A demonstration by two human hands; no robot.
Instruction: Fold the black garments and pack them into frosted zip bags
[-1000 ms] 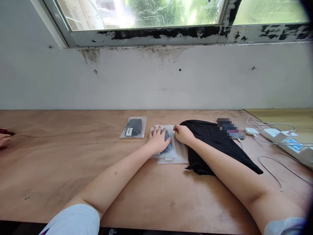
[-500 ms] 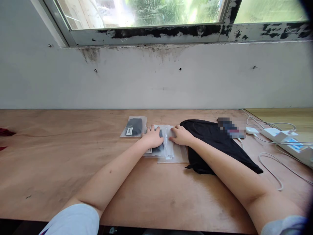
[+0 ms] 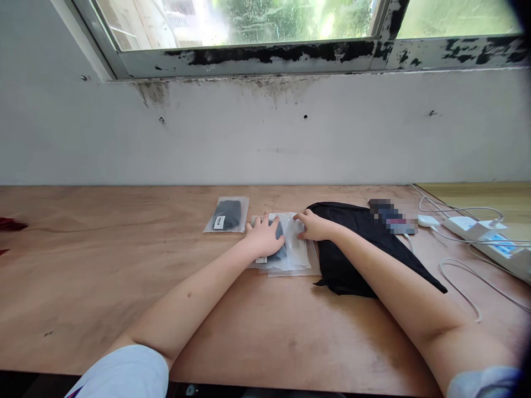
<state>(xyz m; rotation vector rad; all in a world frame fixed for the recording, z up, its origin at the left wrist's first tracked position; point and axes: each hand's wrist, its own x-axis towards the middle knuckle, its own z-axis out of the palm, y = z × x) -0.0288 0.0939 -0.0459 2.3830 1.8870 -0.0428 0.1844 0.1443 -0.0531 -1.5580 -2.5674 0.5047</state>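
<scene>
My left hand (image 3: 264,236) lies with its fingers spread on a clear bag with dark contents (image 3: 279,251), near the middle of the table. More translucent bags (image 3: 297,255) lie partly beneath it, overlapping to the right. At their upper right edge is my right hand (image 3: 312,225), its thumb and fingers apart and the fingertips touching the plastic. Further left, another clear bag (image 3: 227,214) holding something dark, with a white label, lies flat. A black cloth (image 3: 344,265) spreads under my right wrist and forearm.
A blurred-out device (image 3: 392,216) rests at the cloth's upper edge, with a white cable. On the right are a white charger (image 3: 427,221), a power strip (image 3: 460,225) and loose cables. Red pieces (image 3: 11,224) lie at the far left. A wall and window stand behind the table.
My left hand has shifted slightly right along with the bag under it. My right hand has moved a little right, and the upper translucent bag now lies flatter and wider.
</scene>
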